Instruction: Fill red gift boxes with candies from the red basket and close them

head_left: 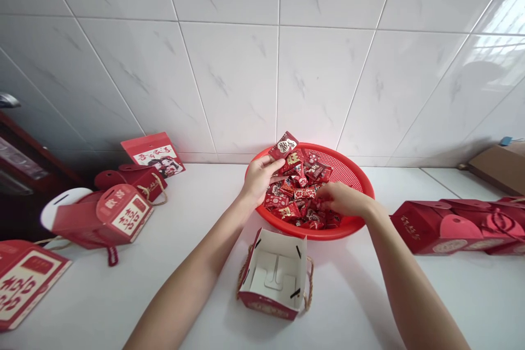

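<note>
My left hand (pixel 261 176) is closed on a dark red wrapped candy (pixel 286 145), raised over the left rim of a red plastic basket (pixel 363 180). Inside the basket lies a heap of red wrapped candies (pixel 305 193). Reaching in from the right, my right hand (pixel 338 198) dips its curled fingers among them; the fingertips are partly hidden, and what they grip cannot be made out. In front of the basket stands an open red gift box (pixel 270 306) with a white inside and rope handles. No candy shows in it.
Red gift boxes (pixel 118 213) stand at the left, near a printed red card (pixel 155 154) against the tiled wall (pixel 229 76). A row of closed red boxes (pixel 451 227) lines the right side. Behind them is a brown cardboard box (pixel 502 167). All rest on a white countertop (pixel 197 197).
</note>
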A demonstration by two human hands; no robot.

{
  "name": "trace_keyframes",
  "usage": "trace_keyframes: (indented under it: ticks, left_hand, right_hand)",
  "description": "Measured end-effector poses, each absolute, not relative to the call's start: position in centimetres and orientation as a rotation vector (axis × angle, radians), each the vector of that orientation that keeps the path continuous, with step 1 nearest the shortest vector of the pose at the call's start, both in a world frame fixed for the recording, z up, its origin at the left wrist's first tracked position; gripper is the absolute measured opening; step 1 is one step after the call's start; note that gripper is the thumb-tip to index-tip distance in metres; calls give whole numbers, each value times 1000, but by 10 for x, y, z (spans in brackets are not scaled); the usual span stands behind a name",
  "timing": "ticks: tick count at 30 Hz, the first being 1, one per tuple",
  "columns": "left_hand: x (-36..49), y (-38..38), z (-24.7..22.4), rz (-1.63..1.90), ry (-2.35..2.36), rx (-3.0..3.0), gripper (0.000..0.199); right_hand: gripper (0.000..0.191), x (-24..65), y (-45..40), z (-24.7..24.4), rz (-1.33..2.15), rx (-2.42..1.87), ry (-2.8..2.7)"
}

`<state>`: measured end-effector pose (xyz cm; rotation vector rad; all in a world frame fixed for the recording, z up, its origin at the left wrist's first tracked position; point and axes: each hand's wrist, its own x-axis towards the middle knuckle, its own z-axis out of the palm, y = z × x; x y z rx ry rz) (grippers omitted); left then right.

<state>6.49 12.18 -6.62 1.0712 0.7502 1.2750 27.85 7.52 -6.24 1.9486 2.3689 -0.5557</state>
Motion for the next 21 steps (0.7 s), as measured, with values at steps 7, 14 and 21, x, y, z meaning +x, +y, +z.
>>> trace_keyframes:
  ticks: [7,14,21]
  left_hand:
    - [65,123,-66,1283,750,1051,34]
    - [65,123,-65,1315,737,1008,23]
    - [64,125,-64,1351,723,930,22]
  right_hand:
    - [36,290,83,-69,-385,2195,2410]
    - [34,292,83,-66,-198,2491,2299]
    - [30,299,86,-67,-80,2731,2182]
